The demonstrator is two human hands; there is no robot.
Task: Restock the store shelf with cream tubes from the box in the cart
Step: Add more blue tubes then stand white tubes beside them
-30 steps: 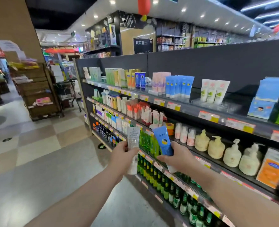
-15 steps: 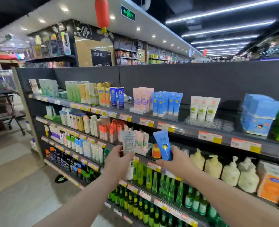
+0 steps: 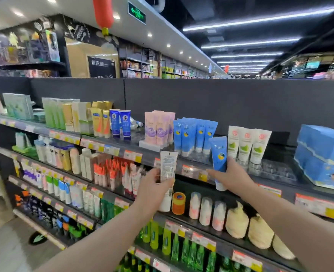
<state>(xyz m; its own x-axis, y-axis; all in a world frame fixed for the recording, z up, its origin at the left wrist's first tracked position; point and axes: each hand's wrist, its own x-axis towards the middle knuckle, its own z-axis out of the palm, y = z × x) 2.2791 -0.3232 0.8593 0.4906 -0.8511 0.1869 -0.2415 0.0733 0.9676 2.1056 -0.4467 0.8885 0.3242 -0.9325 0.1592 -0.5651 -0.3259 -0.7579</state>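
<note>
Left hand: the left hand (image 3: 154, 186) is clamped round the lower body of a white tube (image 3: 168, 167), held upright with the crimp up, in front of the price rail (image 3: 111, 150).
Right hand: the right hand (image 3: 233, 178) is clamped round a blue tube (image 3: 218, 154) near its cap end. The tube is upright with the crimp up, raised to the near edge of the top shelf (image 3: 291, 190).
Position: the blue tube sits just right of the blue row (image 3: 195, 136) and just left of the green-leaf tubes (image 3: 246, 144).
Step in hand: judged to be seating the blue tube with its row, while the white tube waits.
Handling: both tubes look light, soft-walled and glossy. They would likely dent under a hard squeeze and could slip.
Grip point: low on the body, by the stiffer cap shoulder, as held now.
Stability: each tube stands on a narrow cap and is judged easy to tip.
Slot: the gap beside the blue row appears tight. Its depth behind the front tubes cannot be told from this view.
Obstructions: tubes stand close on both sides and could topple. Clear dividers (image 3: 270, 170) lie just to the right.
Surroundings: pink tubes (image 3: 160, 128) stand left of the blue row and a blue carton (image 3: 323, 154) sits at far right. An orange jar (image 3: 179, 203) and pump bottles (image 3: 237, 222) are on the shelf below.
Source: the cart and the box are not in view.
</note>
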